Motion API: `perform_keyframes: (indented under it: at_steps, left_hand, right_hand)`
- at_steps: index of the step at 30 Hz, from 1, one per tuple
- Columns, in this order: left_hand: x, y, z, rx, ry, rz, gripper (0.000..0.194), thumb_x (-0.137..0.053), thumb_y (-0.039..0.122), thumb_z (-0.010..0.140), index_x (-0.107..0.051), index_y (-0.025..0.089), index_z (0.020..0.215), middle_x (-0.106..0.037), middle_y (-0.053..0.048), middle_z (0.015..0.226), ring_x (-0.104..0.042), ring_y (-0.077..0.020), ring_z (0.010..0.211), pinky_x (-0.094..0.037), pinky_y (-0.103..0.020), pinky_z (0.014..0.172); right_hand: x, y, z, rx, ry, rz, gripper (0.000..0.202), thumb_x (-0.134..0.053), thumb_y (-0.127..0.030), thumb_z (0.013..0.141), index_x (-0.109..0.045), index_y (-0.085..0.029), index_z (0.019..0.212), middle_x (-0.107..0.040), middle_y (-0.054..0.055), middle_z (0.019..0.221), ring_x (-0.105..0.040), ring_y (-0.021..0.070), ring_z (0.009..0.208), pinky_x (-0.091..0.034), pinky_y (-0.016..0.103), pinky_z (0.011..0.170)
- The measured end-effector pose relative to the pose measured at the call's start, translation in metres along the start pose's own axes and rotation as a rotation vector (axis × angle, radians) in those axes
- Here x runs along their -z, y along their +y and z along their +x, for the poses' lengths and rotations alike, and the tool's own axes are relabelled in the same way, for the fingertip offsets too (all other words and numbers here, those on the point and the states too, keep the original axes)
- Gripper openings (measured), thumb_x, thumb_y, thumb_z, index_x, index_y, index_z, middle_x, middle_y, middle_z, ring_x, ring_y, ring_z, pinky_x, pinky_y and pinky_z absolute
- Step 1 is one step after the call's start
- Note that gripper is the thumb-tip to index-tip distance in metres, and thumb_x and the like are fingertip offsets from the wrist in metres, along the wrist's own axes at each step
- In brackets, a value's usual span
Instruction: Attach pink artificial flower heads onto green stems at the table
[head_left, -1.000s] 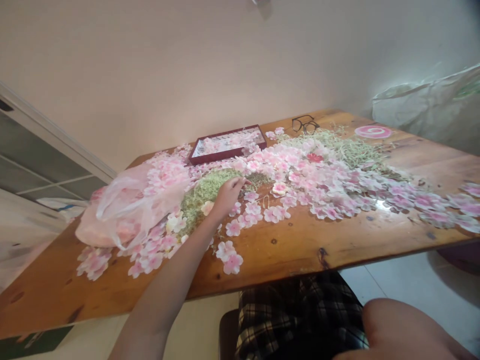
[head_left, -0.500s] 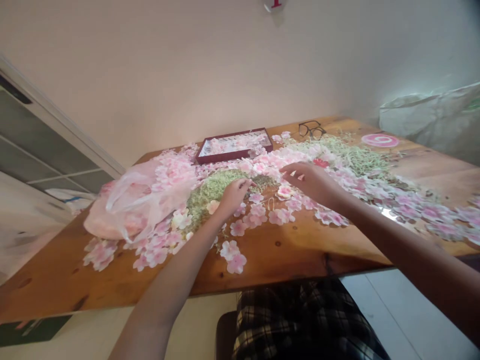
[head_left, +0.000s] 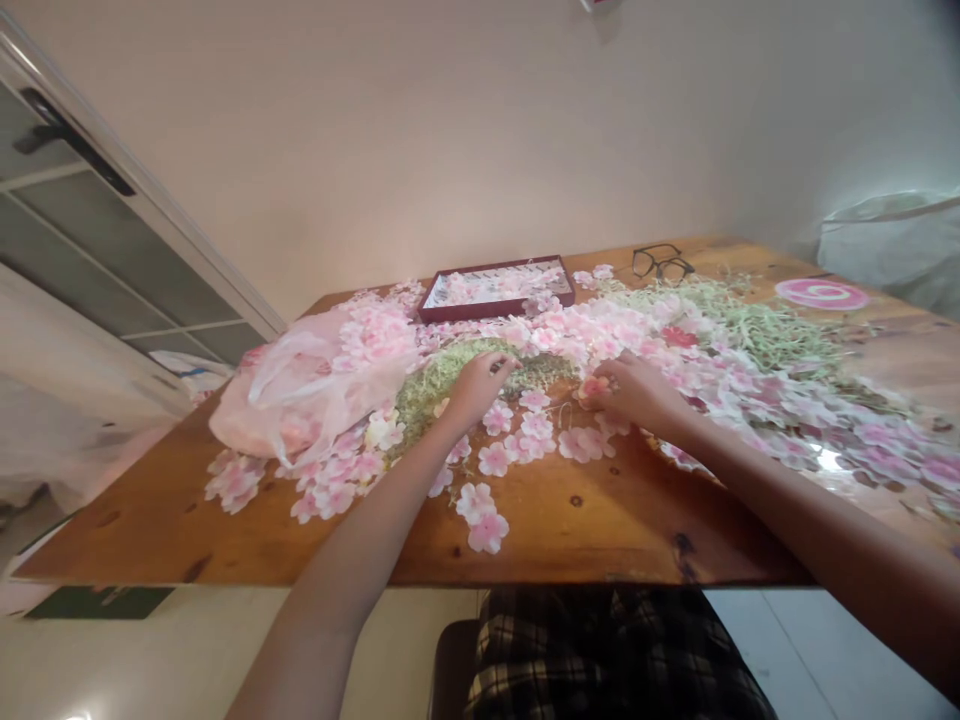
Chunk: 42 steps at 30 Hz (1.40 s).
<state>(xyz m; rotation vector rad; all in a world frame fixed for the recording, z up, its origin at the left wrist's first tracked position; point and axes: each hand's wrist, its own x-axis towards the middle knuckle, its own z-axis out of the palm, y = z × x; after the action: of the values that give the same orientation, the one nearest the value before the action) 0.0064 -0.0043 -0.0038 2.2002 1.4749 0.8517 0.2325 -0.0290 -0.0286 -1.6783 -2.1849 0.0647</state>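
Note:
My left hand (head_left: 484, 385) is over the near side of a mound of pale green shredded grass (head_left: 435, 375). Its fingers are curled together, and whatever lies between them is too small to make out. To the right, my right hand (head_left: 634, 392) has its fingers bent down onto a pink artificial flower (head_left: 594, 388) with an orange-yellow centre; the fingertips are partly hidden. Between and below the hands lie loose pink artificial blossoms (head_left: 536, 425). A pair of blossoms (head_left: 482, 518) rests closer to the table's front edge.
A dark red shallow box (head_left: 495, 310) with blossoms inside stands at the back of the wooden table (head_left: 555, 550). At left is a pink plastic bag (head_left: 262, 400). Glasses (head_left: 661, 264), a pink round disc (head_left: 821, 293) and more green shreds (head_left: 780, 330) are at right.
My right hand has come down onto the flower with the orange-yellow centre. My left hand stays over the green mound. The camera view has shifted slightly left.

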Motion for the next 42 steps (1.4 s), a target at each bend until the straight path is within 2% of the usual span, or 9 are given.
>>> perform_keyframes:
  at_steps: [5, 10, 18, 23, 26, 30, 33, 38, 42]
  left_hand:
    - [0.008, -0.003, 0.002, 0.01, 0.077, -0.035, 0.031, -0.032, 0.036, 0.079, -0.058, 0.019, 0.081, -0.058, -0.002, 0.086, -0.052, -0.0141, 0.078, -0.037, -0.024, 0.069]
    - [0.011, 0.003, 0.0, 0.03, 0.017, -0.052, 0.033, -0.032, 0.04, 0.078, -0.057, 0.019, 0.083, -0.058, -0.002, 0.088, -0.052, -0.0139, 0.078, -0.038, -0.025, 0.067]
    - [0.043, 0.003, 0.0, -0.023, -0.573, 0.109, 0.032, -0.042, 0.046, 0.072, -0.057, 0.023, 0.088, -0.059, -0.002, 0.089, -0.053, -0.0136, 0.075, -0.039, -0.025, 0.064]
    - [0.046, 0.002, 0.0, -0.063, -0.75, 0.243, 0.031, -0.053, 0.042, 0.064, -0.056, 0.024, 0.088, -0.058, -0.003, 0.092, -0.052, -0.0147, 0.078, -0.038, -0.024, 0.063]
    - [0.037, 0.0, 0.0, -0.062, -0.681, 0.25, 0.025, -0.049, 0.039, 0.067, -0.057, 0.021, 0.081, -0.061, -0.003, 0.083, -0.054, -0.0138, 0.071, -0.038, -0.024, 0.06]
    - [0.03, -0.001, 0.0, -0.049, -0.467, 0.218, 0.025, -0.044, 0.04, 0.07, -0.058, 0.022, 0.08, -0.062, -0.002, 0.076, -0.055, -0.0129, 0.065, -0.038, -0.024, 0.057]
    - [0.029, 0.001, 0.0, -0.091, -0.31, 0.218, 0.023, -0.046, 0.039, 0.069, -0.059, 0.023, 0.079, -0.062, -0.002, 0.08, -0.055, -0.0138, 0.069, -0.038, -0.025, 0.06]
    - [0.028, 0.009, -0.001, -0.1, -0.167, 0.06, 0.019, -0.052, 0.036, 0.066, -0.058, 0.019, 0.072, -0.061, -0.003, 0.079, -0.055, -0.0137, 0.072, -0.04, -0.026, 0.063]
    - [0.02, 0.014, -0.002, -0.046, -0.021, -0.134, 0.021, -0.055, 0.037, 0.064, -0.051, 0.017, 0.071, -0.06, -0.004, 0.075, -0.057, -0.0127, 0.069, -0.042, -0.026, 0.064]
  right_hand:
    - [0.001, 0.0, -0.001, 0.014, 0.112, 0.148, 0.014, -0.057, -0.031, 0.065, -0.056, -0.018, 0.069, -0.056, 0.006, 0.079, -0.049, 0.0196, 0.076, -0.036, 0.028, 0.064]
    - [0.01, -0.002, -0.004, -0.229, 0.064, 0.463, 0.027, -0.052, -0.044, 0.067, -0.057, -0.018, 0.072, -0.056, 0.001, 0.056, -0.049, 0.0134, 0.047, -0.033, 0.023, 0.045]
    - [0.014, 0.0, -0.002, -0.133, 0.077, 0.489, 0.03, -0.047, -0.044, 0.072, -0.061, -0.017, 0.069, -0.063, 0.004, 0.07, -0.054, 0.0156, 0.06, -0.036, 0.023, 0.049]
    - [0.015, 0.002, -0.004, -0.167, -0.033, 0.391, 0.028, -0.045, -0.04, 0.074, -0.06, -0.018, 0.067, -0.06, 0.002, 0.06, -0.05, 0.0127, 0.046, -0.034, 0.023, 0.045]
    - [0.012, 0.006, -0.004, -0.148, 0.083, 0.259, 0.023, -0.046, -0.035, 0.074, -0.061, -0.018, 0.077, -0.06, 0.004, 0.07, -0.051, 0.0144, 0.054, -0.036, 0.024, 0.051]
    - [0.006, 0.009, -0.002, -0.049, 0.254, 0.173, 0.025, -0.044, -0.032, 0.075, -0.059, -0.016, 0.086, -0.059, 0.009, 0.083, -0.052, 0.0192, 0.072, -0.038, 0.027, 0.061]
    - [0.004, 0.007, -0.003, -0.002, 0.223, 0.217, 0.024, -0.041, -0.032, 0.076, -0.059, -0.017, 0.082, -0.059, 0.008, 0.083, -0.052, 0.0173, 0.068, -0.038, 0.027, 0.06]
    - [0.01, 0.0, -0.005, -0.014, 0.169, 0.253, 0.02, -0.044, -0.031, 0.075, -0.06, -0.018, 0.077, -0.061, 0.005, 0.081, -0.052, 0.0154, 0.065, -0.037, 0.025, 0.056]
    - [0.019, -0.005, -0.006, 0.043, 0.014, 0.3, 0.025, -0.047, -0.04, 0.073, -0.061, -0.02, 0.071, -0.061, 0.002, 0.07, -0.052, 0.0138, 0.06, -0.036, 0.024, 0.053]
